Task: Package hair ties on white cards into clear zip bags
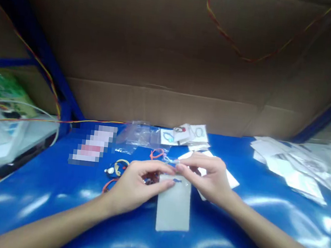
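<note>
My left hand [137, 184] and my right hand [207, 178] meet at the top edge of a small white card in a clear sleeve [174, 206] that lies on the blue table [55, 199]. Both hands pinch that top edge, where a thin blue cord [170, 161] shows between the fingertips. Under my left hand lies a dark reddish bracelet [150, 177], partly hidden. More white cards [232, 179] lie under my right hand.
Loose cord bracelets [117, 168] and an orange loop [157, 153] lie left of my hands. Clear bags [135, 136] and packed cards [186, 134] sit behind. A pile of white sleeves [292, 164] fills the right. Cardboard [172, 61] walls the back; red-yellow wires [47, 82] run left.
</note>
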Action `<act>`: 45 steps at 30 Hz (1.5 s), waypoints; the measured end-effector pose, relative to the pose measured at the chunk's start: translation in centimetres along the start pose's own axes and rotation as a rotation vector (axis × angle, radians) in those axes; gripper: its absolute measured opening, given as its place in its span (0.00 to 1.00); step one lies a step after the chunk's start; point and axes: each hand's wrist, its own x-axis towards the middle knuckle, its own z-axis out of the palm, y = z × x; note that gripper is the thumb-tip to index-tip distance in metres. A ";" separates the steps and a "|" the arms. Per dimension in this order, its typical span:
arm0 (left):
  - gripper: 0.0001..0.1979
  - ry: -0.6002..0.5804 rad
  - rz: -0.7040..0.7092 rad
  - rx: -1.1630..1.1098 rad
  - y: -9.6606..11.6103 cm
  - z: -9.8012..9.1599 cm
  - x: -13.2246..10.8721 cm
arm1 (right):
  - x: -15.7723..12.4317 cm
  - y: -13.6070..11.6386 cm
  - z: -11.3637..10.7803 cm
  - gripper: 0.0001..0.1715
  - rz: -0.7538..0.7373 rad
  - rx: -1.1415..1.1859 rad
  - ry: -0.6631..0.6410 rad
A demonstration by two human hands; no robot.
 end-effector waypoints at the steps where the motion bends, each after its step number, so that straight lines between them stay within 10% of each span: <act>1: 0.08 0.004 -0.005 -0.004 0.0 -0.1 0.0 | 0.1 -0.2 0.0 0.06 -0.002 0.010 -0.030; 15: 0.09 0.080 0.026 -0.036 -1.2 0.1 0.0 | 0.1 0.1 -0.3 0.05 0.033 0.024 -0.003; 28: 0.12 0.081 0.039 -0.254 -1.0 0.5 0.0 | 0.1 -0.3 -1.3 0.41 0.249 0.202 -0.296; 45: 0.20 0.122 -0.086 -0.440 -0.3 0.4 0.1 | -0.1 0.4 -0.9 0.33 0.209 0.207 -0.230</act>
